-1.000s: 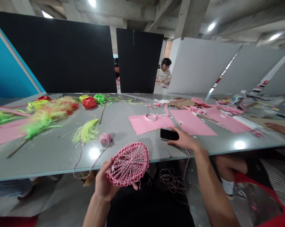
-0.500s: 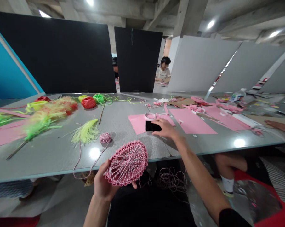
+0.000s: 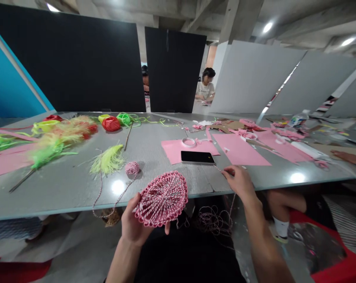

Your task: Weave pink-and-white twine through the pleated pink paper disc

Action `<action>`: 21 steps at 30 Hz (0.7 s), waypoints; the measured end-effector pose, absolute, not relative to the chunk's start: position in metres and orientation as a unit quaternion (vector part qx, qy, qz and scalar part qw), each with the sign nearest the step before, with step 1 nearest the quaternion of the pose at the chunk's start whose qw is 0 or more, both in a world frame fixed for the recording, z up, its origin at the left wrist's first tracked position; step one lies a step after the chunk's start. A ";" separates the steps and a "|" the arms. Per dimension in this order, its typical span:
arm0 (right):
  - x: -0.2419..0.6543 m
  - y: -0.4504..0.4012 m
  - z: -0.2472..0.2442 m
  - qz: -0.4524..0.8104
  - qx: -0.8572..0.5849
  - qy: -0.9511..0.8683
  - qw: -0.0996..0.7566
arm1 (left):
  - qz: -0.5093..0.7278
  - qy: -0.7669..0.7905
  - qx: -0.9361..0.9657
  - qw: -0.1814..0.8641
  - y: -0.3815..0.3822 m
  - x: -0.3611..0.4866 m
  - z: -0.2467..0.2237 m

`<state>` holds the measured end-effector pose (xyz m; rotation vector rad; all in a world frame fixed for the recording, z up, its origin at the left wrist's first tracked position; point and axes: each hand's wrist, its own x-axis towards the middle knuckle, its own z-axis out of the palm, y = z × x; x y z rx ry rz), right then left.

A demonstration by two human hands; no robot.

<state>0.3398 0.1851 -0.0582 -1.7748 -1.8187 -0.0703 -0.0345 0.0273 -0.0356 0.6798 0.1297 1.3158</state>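
Note:
My left hand (image 3: 133,226) holds a round pink-and-white woven disc (image 3: 163,198), with small pink loops around its rim, just in front of the table's edge. My right hand (image 3: 239,182) is closed over the table edge, its thumb and finger pinching a thin pink-and-white cord (image 3: 218,168). One stretch of that cord runs toward the phone (image 3: 197,157), which lies on a pink sheet (image 3: 172,151). More cord hangs below the hand to a loose tangle (image 3: 214,222) over my lap. A small ball of the same cord (image 3: 132,168) rests left of the disc.
A tape roll (image 3: 189,142) sits behind the phone. Yellow-green fringe (image 3: 108,159), coloured yarn bundles (image 3: 111,123) and a feathery stick (image 3: 59,143) occupy the left side. Pink sheets (image 3: 239,149) and scraps cover the right, where another person's hand (image 3: 350,157) rests.
My right hand has let go of the phone, moved right and toward me, and now pinches the cord. The phone lies fully visible, its screen lit at one corner. My left hand still holds the disc.

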 end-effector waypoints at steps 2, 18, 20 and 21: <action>0.334 0.186 -0.061 -0.024 -0.671 -0.681 0.291 | 0.600 0.064 0.302 0.738 0.028 -0.031 -0.034; 0.304 0.164 -0.043 0.097 -0.630 -0.666 0.387 | 0.629 0.104 0.260 0.725 0.028 -0.022 -0.023; 0.302 0.150 -0.036 0.139 -0.603 -0.670 0.410 | 0.634 0.104 0.261 0.720 0.029 -0.022 -0.024; 0.302 0.143 -0.032 0.157 -0.589 -0.673 0.419 | 0.639 0.102 0.261 0.717 0.029 -0.022 -0.024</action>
